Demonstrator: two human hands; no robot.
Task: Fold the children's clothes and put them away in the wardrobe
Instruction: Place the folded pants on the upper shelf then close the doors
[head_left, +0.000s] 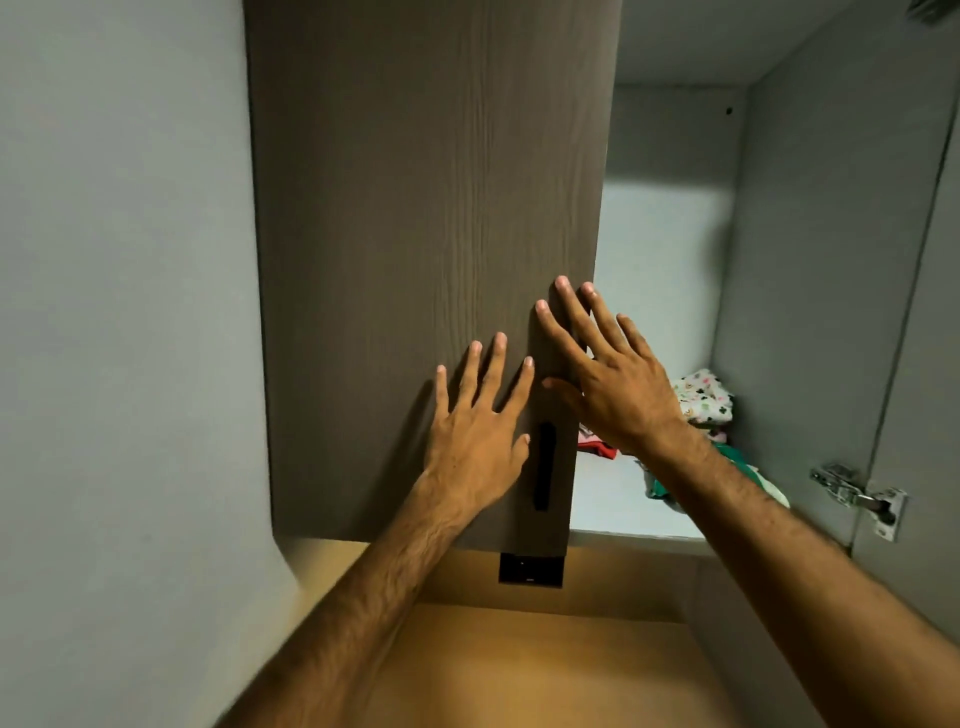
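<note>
A brown wood-grain wardrobe door (426, 218) with a black handle (545, 465) fills the middle of the view. My left hand (475, 421) lies flat on the door, fingers spread, just left of the handle. My right hand (608, 374) rests open against the door's right edge, fingers spread. Behind it the wardrobe compartment (670, 270) stands open, and folded children's clothes lie on its white shelf (613, 501): a white patterned piece (704, 397), a pink and red piece (597, 444) and a green piece (660, 486), partly hidden by my right forearm.
A grey wall (119, 312) stands to the left. The open right door (914, 415) carries a metal hinge (857, 496). Below the door a small black box (530, 569) hangs over a lit orange-brown surface (545, 670).
</note>
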